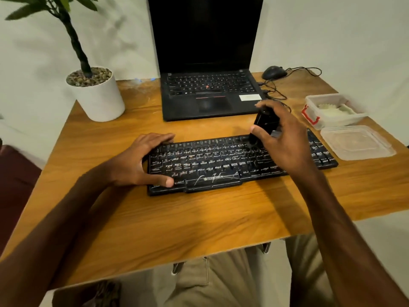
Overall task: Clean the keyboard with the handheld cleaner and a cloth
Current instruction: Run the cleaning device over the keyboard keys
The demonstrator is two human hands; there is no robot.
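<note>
Open black laptop, potted plant, wired mouse, clear lid, wooden table.

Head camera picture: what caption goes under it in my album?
Right hand holds the handheld cleaner on the keyboard; left hand grips its end.

Smooth wood-grain table, glossy scuffed black plastic keyboard, clear plastic lid, matt white pot.

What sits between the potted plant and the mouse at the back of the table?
In the head view, an open black laptop stands between the white plant pot and the mouse.
</note>
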